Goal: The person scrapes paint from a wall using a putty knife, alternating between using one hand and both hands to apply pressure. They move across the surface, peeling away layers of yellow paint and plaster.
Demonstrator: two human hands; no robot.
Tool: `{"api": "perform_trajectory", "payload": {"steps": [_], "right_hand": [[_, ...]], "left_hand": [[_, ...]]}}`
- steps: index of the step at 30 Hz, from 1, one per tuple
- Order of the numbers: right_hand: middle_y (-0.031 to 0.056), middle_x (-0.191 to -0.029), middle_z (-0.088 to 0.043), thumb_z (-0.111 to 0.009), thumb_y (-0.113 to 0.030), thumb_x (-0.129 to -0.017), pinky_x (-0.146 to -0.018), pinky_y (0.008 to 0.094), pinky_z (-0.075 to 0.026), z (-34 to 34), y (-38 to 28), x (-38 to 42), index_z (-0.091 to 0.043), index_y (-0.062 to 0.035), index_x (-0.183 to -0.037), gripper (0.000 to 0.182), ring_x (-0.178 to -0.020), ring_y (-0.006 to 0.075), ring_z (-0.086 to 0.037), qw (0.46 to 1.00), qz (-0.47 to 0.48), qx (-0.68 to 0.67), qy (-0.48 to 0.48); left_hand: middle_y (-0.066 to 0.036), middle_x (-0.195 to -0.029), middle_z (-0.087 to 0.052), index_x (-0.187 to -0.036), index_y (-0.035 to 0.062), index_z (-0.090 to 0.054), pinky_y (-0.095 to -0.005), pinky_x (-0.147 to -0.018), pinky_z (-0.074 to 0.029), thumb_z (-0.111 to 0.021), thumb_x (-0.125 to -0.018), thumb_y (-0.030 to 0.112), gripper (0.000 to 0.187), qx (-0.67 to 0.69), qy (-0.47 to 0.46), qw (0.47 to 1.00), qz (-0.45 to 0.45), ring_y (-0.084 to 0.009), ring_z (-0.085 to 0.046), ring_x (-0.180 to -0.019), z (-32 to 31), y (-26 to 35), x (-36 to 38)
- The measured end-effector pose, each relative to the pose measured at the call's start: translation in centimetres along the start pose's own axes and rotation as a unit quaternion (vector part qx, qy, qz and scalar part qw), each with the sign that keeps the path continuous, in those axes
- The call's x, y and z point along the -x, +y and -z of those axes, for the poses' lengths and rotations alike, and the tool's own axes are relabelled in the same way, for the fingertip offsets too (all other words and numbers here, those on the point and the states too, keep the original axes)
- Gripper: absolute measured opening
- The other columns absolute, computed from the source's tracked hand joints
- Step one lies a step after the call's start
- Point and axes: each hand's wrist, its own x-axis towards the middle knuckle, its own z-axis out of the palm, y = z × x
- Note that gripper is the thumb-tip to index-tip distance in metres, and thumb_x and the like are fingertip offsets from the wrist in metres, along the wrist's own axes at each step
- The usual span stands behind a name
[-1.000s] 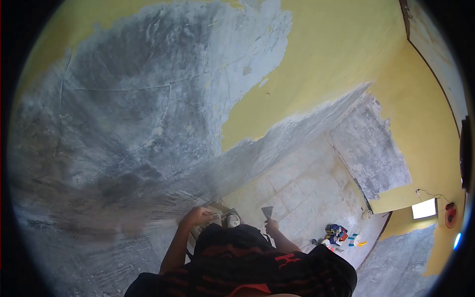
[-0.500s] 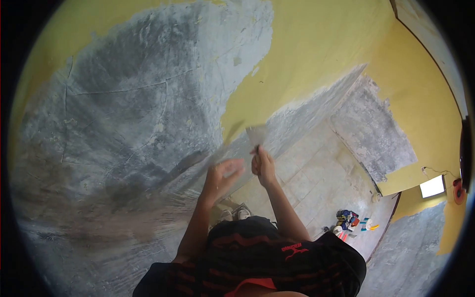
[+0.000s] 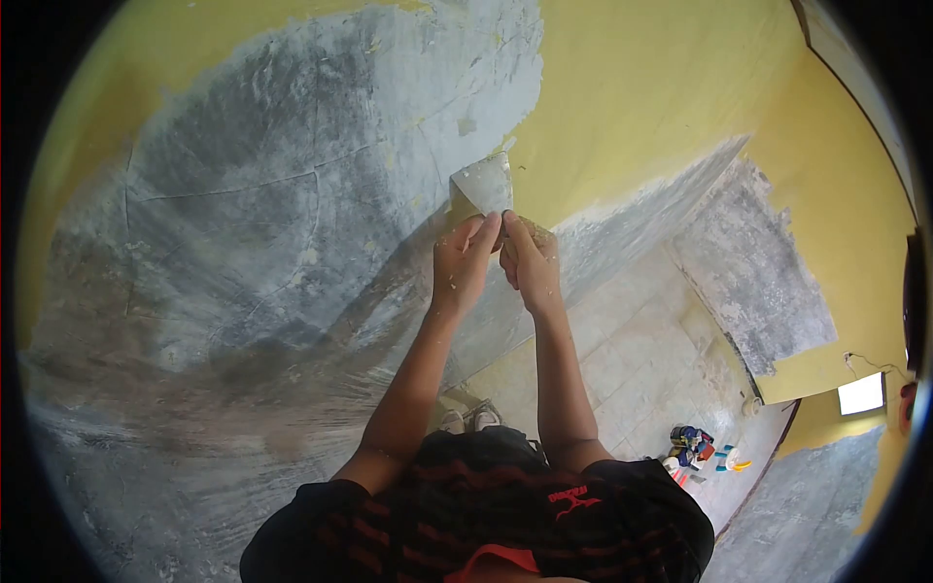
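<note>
My right hand (image 3: 535,264) was curled closed around the scraper (image 3: 488,183) near the base of its blade; my left hand (image 3: 464,264) was partly closed, fingers bent, its thumb at the blade's base; the blade was up at the border of grey patch (image 3: 292,194) and yellow paint (image 3: 641,107), contact unclear; the red lettering (image 3: 569,499) on my shirt (image 3: 466,515) and labels on the floor containers (image 3: 692,443) were too small to read.

Scraper handle (image 3: 501,225) mostly hidden by the fingers. Items in the floor pile (image 3: 691,445) too small to name. Shoes (image 3: 469,421) partly covered by dark clothing (image 3: 483,446). Red object (image 3: 907,407) at far right cut off by the dark border.
</note>
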Motion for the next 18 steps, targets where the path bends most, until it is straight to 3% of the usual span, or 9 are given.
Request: {"api": "perform_trajectory", "payload": {"steps": [4,6,7,9,13,16,18], "right_hand": [[-0.0088,-0.057,-0.041,-0.059,-0.034,-0.112,-0.040,0.0242,-0.024,-0.2,-1.1,0.1,-0.064,-0.0078,-0.085,0.039,-0.045,0.0030,-0.034,0.999,-0.035,-0.019,-0.001],[-0.0090,-0.057,-0.040,-0.059,-0.035,-0.112,-0.039,0.0242,-0.023,-0.1,-1.3,-0.1,-0.064,-0.0075,-0.085,0.039,-0.045,0.0031,-0.034,0.999,-0.039,-0.026,-0.004],[-0.0091,-0.057,-0.038,-0.059,-0.036,-0.112,-0.038,0.0243,-0.022,0.0,-1.4,-0.1,-0.064,-0.0073,-0.085,0.040,-0.044,0.0031,-0.033,0.998,-0.043,-0.034,-0.007],[-0.0093,-0.056,-0.037,-0.059,-0.036,-0.112,-0.037,0.0241,-0.021,-0.4,-1.6,-0.6,-0.064,-0.0067,-0.085,0.040,-0.044,0.0030,-0.032,0.998,-0.051,-0.045,-0.004],[-0.0095,-0.056,-0.035,-0.059,-0.036,-0.112,-0.037,0.0236,-0.020,-0.8,-3.2,-0.8,-0.065,-0.0058,-0.085,0.041,-0.043,0.0030,-0.031,0.995,-0.065,-0.073,-0.004],[-0.0092,-0.055,-0.035,-0.058,-0.035,-0.112,-0.037,0.0236,-0.020,-0.4,-3.7,-0.2,-0.064,-0.0059,-0.086,0.039,-0.043,0.0030,-0.030,0.996,-0.061,-0.068,-0.014],[-0.0077,-0.054,-0.037,-0.058,-0.035,-0.111,-0.037,0.0241,-0.020,0.3,-3.4,0.1,-0.062,-0.0094,-0.085,0.037,-0.042,0.0039,-0.030,0.996,-0.073,-0.056,-0.016]], "left_hand": [[-0.004,-0.093,-0.076,-0.115,-0.0041,-0.078,-0.0268,-0.082,-0.055,-0.061,-0.112,0.033,0.041,-0.012,0.031,0.999,-0.033,-0.0086,-0.067,-0.089,-1.2,0.6,-0.7],[0.001,-0.076,-0.067,-0.098,-0.0038,-0.077,-0.0263,-0.063,-0.046,-0.061,-0.112,0.030,0.040,-0.089,0.047,0.991,-0.087,-0.0044,-0.056,-0.072,-1.5,0.6,-1.0],[0.001,-0.076,-0.067,-0.098,-0.0038,-0.077,-0.0263,-0.063,-0.046,-0.061,-0.112,0.030,0.040,-0.088,0.046,0.991,-0.086,-0.0044,-0.056,-0.072,-1.5,0.5,-1.2],[0.004,-0.066,-0.057,-0.081,-0.0024,-0.069,-0.0293,-0.053,-0.035,-0.062,-0.111,0.029,0.044,-0.122,0.075,0.979,-0.142,-0.0032,-0.044,-0.063,-1.7,0.7,-2.0],[0.003,-0.061,-0.053,-0.071,-0.0001,-0.061,-0.0305,-0.051,-0.033,-0.063,-0.111,0.027,0.048,-0.113,0.087,0.983,-0.112,-0.0036,-0.042,-0.060,-2.3,2.4,-2.5],[0.003,-0.059,-0.052,-0.066,-0.0003,-0.058,-0.0303,-0.051,-0.035,-0.062,-0.111,0.031,0.055,-0.119,0.085,0.982,-0.122,-0.0037,-0.044,-0.059,-2.6,3.4,-2.4],[0.002,-0.056,-0.054,-0.063,-0.0025,-0.058,-0.0317,-0.050,-0.039,-0.061,-0.111,0.034,0.060,-0.122,0.061,0.988,-0.072,-0.0056,-0.049,-0.055,-2.6,4.1,-2.7]]}}
